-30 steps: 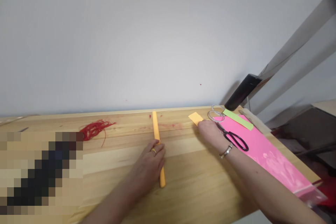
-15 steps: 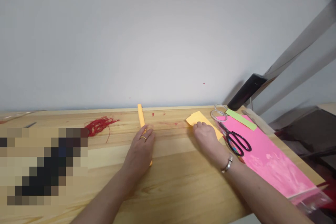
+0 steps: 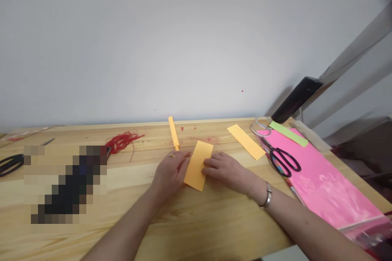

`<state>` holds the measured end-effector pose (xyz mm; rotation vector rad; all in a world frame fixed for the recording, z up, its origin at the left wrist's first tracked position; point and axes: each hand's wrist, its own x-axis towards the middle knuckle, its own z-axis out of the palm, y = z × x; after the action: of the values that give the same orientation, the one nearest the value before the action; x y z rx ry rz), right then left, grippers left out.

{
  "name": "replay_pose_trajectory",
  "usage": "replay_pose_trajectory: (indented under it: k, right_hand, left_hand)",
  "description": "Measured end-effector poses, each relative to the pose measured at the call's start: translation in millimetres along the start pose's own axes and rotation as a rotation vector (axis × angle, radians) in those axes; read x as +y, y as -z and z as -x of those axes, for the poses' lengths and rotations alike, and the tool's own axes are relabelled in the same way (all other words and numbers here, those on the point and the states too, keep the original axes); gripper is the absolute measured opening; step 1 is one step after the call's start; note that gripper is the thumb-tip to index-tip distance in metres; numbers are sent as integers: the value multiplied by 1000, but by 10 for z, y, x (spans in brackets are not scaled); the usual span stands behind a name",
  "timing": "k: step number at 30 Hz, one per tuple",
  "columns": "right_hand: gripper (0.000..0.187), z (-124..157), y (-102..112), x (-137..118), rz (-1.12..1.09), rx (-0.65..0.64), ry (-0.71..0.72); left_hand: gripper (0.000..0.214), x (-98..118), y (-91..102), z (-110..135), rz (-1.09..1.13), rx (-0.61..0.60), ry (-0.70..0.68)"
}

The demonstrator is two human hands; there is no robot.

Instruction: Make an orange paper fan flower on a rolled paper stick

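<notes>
An orange rectangular strip of paper (image 3: 198, 167) is between my two hands above the wooden table. My right hand (image 3: 228, 172) has its fingers closed on the strip's right edge. My left hand (image 3: 171, 172), with a ring on one finger, is curled at the strip's left edge; its fingertips are partly hidden. Just beyond the left hand lies a rolled orange paper tube (image 3: 173, 130), its near end close to the knuckles. A second flat orange paper strip (image 3: 246, 142) lies on the table to the right, beyond my right hand.
Black-handled scissors (image 3: 284, 161) rest on a pink paper pack (image 3: 324, 183) at the right, near a green strip (image 3: 289, 133) and grey-handled scissors (image 3: 261, 125). Red string (image 3: 122, 142) is bunched left of the tube. Another black-handled pair of scissors (image 3: 12, 164) lies far left.
My right hand has brought one orange strip left to the middle, leaving another on the table. My left hand has let go of the rolled tube and moved to the strip's edge.
</notes>
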<state>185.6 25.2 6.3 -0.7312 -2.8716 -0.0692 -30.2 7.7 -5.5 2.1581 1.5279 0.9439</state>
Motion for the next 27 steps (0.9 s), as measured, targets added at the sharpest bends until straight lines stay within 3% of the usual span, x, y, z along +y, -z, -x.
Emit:
replay_pose_trajectory:
  k: [4, 7, 13, 15, 19, 23, 27]
  right_hand:
    - [22, 65, -53, 7, -184, 55, -186]
    - [19, 44, -14, -63, -237, 79, -289]
    - [55, 20, 75, -134, -242, -25, -250]
    - [62, 39, 75, -134, -241, -17, -225]
    - [71, 80, 70, -138, -289, 6, -192]
    - [64, 112, 78, -134, -361, 11, -173]
    - [35, 145, 82, -82, -441, 50, -192]
  left_hand:
    - [30, -71, -83, 7, -268, 58, -190]
    - [26, -166, -108, 18, -357, 94, -200]
    - [31, -202, -80, 11, -437, 118, -128]
    - [40, -165, -85, 10, -425, 55, -213]
    - [49, -83, -122, 34, -370, -193, -411]
    - [40, -50, -141, 60, -342, -274, -435]
    - [36, -61, -141, 56, -293, -225, -415]
